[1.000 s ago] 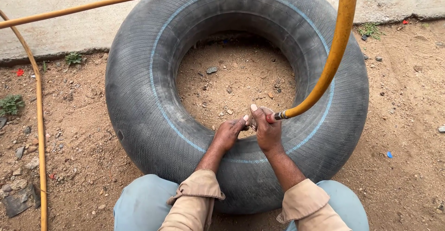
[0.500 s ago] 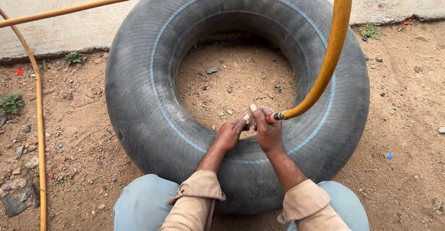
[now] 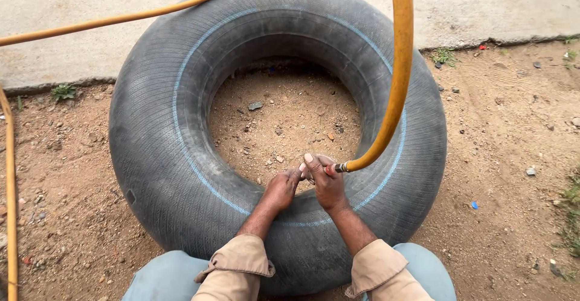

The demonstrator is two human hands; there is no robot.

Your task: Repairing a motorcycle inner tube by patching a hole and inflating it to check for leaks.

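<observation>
A large black inner tube, marked with a thin blue ring, is lying flat on sandy ground, its far side reaching the edge of a concrete slab. Both hands are meeting on the tube's near inner rim. The right hand is gripping the metal end of a yellow hose, its fingers closed around the fitting and its thumb raised above it. The left hand is resting on the rubber just beside the right hand, its fingers bent narrow toward the same spot; whether they are pinching anything there cannot be told. From the tube's near rim the hose is arcing up over the tube's right side, and another length is crossing its far left side. Pebbles are lying in the sand inside the tube's hole. Tan sleeves and blue-grey knees are showing on the near side of the tube.
</observation>
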